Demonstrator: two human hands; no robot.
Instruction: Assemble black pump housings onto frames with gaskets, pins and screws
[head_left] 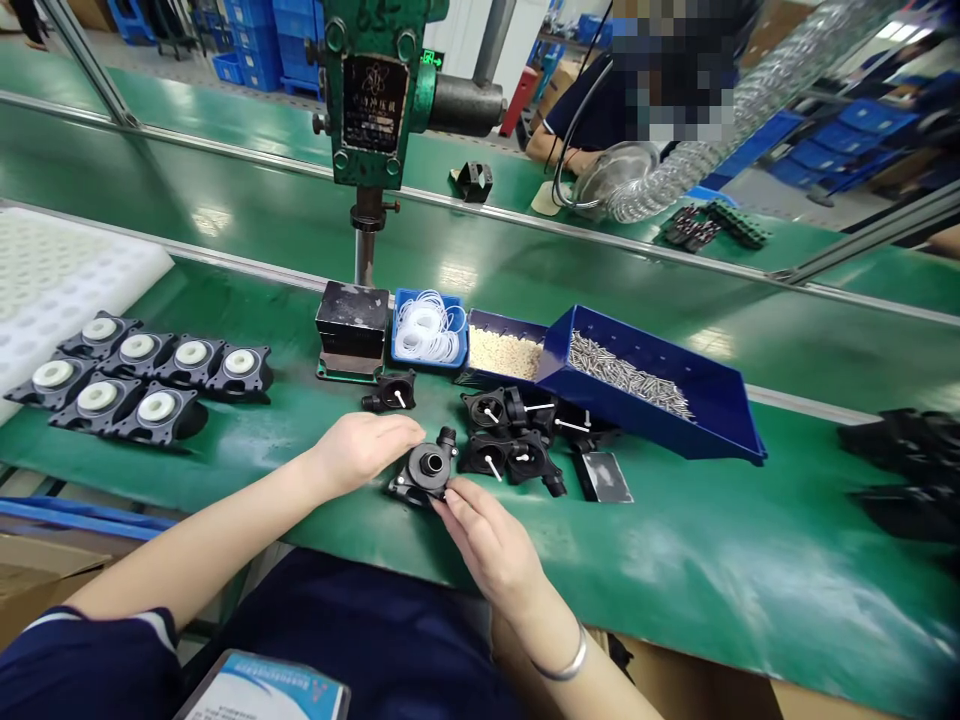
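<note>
A black round housing (429, 466) with a central hole and a side spout lies low over the green bench between my hands. My right hand (487, 540) grips its lower right edge between thumb and fingers. At its upper left side is my left hand (367, 450), fingers together and reaching to the part; whether they pinch anything is hidden. Just behind sits a small black part (394, 392) with a white pin. To the right stand several similar black housings (491, 455) with white pins.
Behind are a green press (371, 110), a black block (352, 320), a blue tray of white rings (428, 330), a bin of cream pieces (504, 352) and a blue bin of metal pins (720, 415). Several black parts with white discs (139, 347) lie left. A person sits opposite.
</note>
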